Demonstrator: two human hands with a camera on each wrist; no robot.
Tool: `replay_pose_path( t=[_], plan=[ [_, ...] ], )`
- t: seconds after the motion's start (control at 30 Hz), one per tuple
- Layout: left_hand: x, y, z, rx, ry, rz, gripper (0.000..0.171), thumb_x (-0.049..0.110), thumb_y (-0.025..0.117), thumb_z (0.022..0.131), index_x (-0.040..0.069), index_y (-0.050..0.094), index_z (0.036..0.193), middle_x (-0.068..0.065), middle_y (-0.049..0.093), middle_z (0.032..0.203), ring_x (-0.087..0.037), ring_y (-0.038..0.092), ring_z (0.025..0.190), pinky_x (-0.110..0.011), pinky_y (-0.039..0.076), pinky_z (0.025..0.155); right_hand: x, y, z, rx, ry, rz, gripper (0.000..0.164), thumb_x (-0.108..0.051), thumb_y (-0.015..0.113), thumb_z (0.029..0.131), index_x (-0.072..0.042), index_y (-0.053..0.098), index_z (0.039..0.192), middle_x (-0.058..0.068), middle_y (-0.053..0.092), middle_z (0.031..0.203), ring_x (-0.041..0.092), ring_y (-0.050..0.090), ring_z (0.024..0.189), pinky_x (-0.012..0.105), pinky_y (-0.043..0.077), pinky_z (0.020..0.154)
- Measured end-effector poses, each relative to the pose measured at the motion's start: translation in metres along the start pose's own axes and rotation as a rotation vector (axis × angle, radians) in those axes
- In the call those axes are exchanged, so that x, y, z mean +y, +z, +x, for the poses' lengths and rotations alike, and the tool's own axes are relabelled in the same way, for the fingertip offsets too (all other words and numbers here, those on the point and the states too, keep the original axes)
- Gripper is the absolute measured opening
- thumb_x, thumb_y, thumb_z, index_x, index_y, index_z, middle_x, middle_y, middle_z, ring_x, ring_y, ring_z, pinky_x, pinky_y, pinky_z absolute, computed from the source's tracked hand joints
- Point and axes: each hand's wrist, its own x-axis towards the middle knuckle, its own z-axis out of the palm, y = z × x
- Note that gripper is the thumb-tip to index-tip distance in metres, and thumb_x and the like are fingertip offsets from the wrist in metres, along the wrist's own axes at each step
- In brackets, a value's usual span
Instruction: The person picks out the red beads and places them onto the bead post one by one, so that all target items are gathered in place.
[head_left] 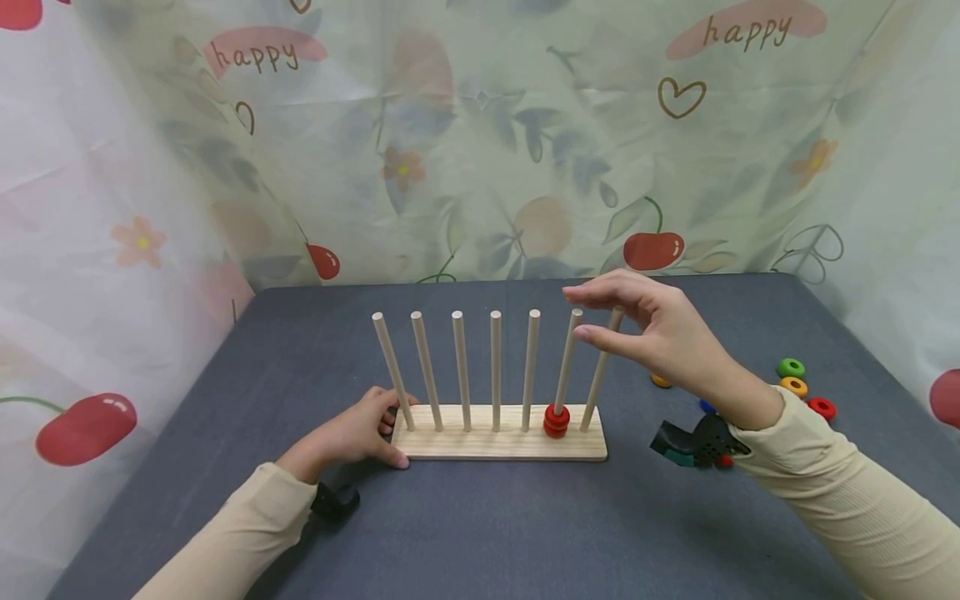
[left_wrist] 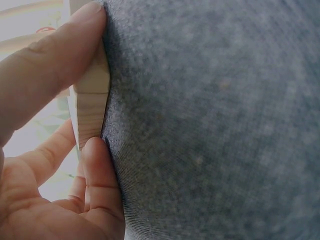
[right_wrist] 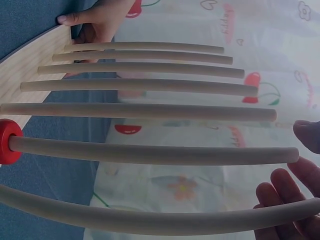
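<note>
A pale wooden peg stand (head_left: 480,446) rests on the dark tabletop, with several upright pegs in a row. Red rings (head_left: 556,422) sit stacked at the foot of the second peg from the right. My left hand (head_left: 352,429) holds the stand's left end, the thumb at the front edge and fingers round the side. In the left wrist view, the thumb (left_wrist: 55,65) and fingertips press the base's end (left_wrist: 92,115). My right hand (head_left: 667,333) hovers at the top of the ringed peg (head_left: 567,358), thumb and fingers apart, nothing between them. It overlaps the rightmost peg (head_left: 597,379).
On the table's right lie a green ring (head_left: 791,368), a yellow-orange ring (head_left: 793,387) and a red ring (head_left: 822,408). Another orange ring (head_left: 661,380) and a blue piece (head_left: 707,407) show partly behind the right wrist. A patterned curtain (head_left: 480,167) stands behind the table.
</note>
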Motion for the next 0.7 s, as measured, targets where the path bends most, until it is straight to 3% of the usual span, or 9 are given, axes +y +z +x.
replay_pose_path(
  t=[0.27, 0.7],
  plan=[
    [0.0, 0.0, 0.0, 0.0, -0.014, 0.005, 0.076, 0.007, 0.088, 0.066, 0.007, 0.051, 0.133, -0.016, 0.041, 0.114, -0.026, 0.047, 0.1, -0.042, 0.041, 0.089, -0.001, -0.002, 0.0, 0.011, 0.003, 0.026, 0.038, 0.004, 0.072, 0.082, -0.002, 0.065, 0.119, 0.006, 0.062, 0.115, 0.004, 0.062, 0.109, 0.018, 0.046, 0.093],
    [-0.001, 0.0, -0.001, 0.011, 0.031, 0.013, 0.076, 0.007, 0.089, 0.065, 0.006, 0.052, 0.131, -0.017, 0.04, 0.118, -0.026, 0.049, 0.103, -0.042, 0.044, 0.09, -0.008, -0.013, -0.003, 0.081, -0.03, 0.084, 0.036, 0.009, 0.069, 0.082, 0.002, 0.065, 0.117, 0.006, 0.064, 0.114, 0.007, 0.063, 0.106, 0.019, 0.048, 0.09]
  ],
)
